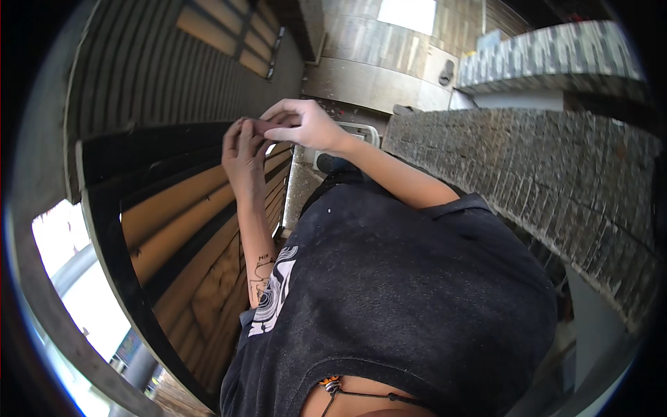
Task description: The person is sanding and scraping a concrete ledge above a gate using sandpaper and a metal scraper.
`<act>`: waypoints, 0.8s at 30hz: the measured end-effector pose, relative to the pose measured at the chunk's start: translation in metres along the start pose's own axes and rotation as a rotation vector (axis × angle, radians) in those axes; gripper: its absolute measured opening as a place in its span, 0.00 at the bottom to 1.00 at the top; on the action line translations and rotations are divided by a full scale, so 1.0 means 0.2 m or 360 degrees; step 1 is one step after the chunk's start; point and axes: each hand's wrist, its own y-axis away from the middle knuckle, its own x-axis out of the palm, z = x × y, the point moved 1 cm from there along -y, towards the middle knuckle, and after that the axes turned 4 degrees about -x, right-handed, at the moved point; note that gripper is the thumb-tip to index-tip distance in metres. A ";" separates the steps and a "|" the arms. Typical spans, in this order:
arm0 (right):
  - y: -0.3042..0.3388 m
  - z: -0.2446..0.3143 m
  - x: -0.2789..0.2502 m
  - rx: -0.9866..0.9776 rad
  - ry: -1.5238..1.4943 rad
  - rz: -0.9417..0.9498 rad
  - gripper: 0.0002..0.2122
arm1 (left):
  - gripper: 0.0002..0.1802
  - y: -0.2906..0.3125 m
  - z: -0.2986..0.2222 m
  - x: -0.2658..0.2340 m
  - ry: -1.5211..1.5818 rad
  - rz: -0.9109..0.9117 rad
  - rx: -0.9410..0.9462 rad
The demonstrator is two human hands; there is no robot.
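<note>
My left hand (pixel 242 156) and my right hand (pixel 309 126) meet at the top edge of a black-framed gate with wooden slats (pixel 187 198). Between their fingertips is a small reddish-brown piece (pixel 260 127), thin and possibly folded; its kind is too small to make out. The right thumb and fingers pinch it from one side, and the left fingers close on its other end. Most of it is hidden by the fingers. Whether it touches the black frame (pixel 167 154) I cannot tell.
A dark ribbed panel (pixel 139 90) rises beyond the gate. To my right runs a rough grey block wall (pixel 528 167), close to my elbow. A white plastic container (pixel 368 132) stands low behind my right wrist. A dark slipper (pixel 446 72) lies on the floor farther off.
</note>
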 end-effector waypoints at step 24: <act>0.12 -0.03 -0.17 -0.0508 0.0453 -0.0909 0.11 | 0.15 -0.19 0.22 0.29 -0.0560 -0.0072 0.0519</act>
